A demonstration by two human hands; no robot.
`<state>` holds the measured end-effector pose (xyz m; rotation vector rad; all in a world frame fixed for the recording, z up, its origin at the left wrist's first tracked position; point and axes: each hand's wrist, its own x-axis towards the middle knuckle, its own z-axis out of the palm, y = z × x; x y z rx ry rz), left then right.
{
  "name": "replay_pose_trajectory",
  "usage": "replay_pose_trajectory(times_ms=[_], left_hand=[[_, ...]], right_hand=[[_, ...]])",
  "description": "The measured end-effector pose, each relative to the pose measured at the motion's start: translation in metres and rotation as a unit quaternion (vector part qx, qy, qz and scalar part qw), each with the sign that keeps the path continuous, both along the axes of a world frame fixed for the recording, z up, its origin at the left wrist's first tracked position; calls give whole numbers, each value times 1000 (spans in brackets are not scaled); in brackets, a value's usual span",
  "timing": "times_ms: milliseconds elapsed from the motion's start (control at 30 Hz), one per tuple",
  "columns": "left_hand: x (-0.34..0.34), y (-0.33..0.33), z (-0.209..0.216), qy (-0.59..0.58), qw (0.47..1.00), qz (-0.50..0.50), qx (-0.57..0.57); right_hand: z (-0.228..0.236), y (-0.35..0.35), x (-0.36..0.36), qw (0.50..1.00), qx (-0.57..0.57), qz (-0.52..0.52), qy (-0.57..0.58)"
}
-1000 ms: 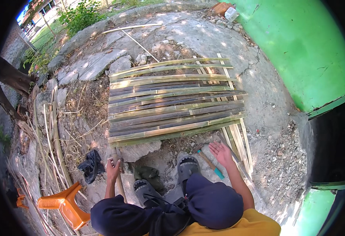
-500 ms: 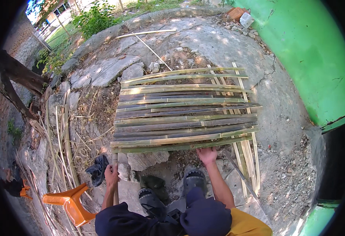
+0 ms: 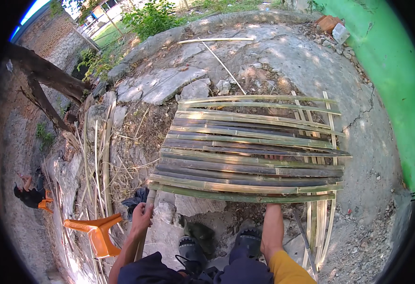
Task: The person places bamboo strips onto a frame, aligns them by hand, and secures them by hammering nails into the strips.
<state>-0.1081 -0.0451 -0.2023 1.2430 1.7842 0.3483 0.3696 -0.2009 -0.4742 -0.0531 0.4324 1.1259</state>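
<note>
A panel of split bamboo slats (image 3: 250,169), green, tan and dark brown, lies across in front of me with its slats side by side. At its near left corner my left hand (image 3: 142,217) is closed around a bamboo pole (image 3: 152,196) that runs along the panel's left edge. My right forearm (image 3: 273,227) reaches under the near edge of the panel. The slats cover most of that hand, and only a bit of skin shows through a gap farther in; its fingers cannot be made out.
Pale bamboo strips (image 3: 321,227) stick out under the panel's right side, beside a long thin blade-like tool (image 3: 304,236). An orange plastic stool (image 3: 101,239) and a black plastic bag (image 3: 134,201) are at left. Another person (image 3: 27,191) sits far left. A green wall (image 3: 382,61) stands right.
My right hand has gone from the panel's near edge to farther beneath it. The whole scene has shifted right and down in view. My left hand stays on the pole.
</note>
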Motion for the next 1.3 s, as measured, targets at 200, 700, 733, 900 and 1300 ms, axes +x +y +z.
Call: replay_pose_trajectory(times_ms=[200, 700, 733, 900, 1300], left_hand=[[5, -3, 3, 11, 999, 45, -15], [-11, -15, -35, 169, 979, -77, 81], [-11, -17, -37, 179, 977, -78, 82], [-17, -28, -62, 161, 979, -77, 96], [-17, -61, -79, 101, 988, -89, 76]], right_hand=[[36, -66, -35, 720, 213, -224, 622], [106, 6, -33, 89, 394, -470, 785], [99, 0, -32, -68, 440, -443, 778], [93, -13, -27, -461, 483, -325, 670], [217, -4, -34, 587, 341, -298, 671]])
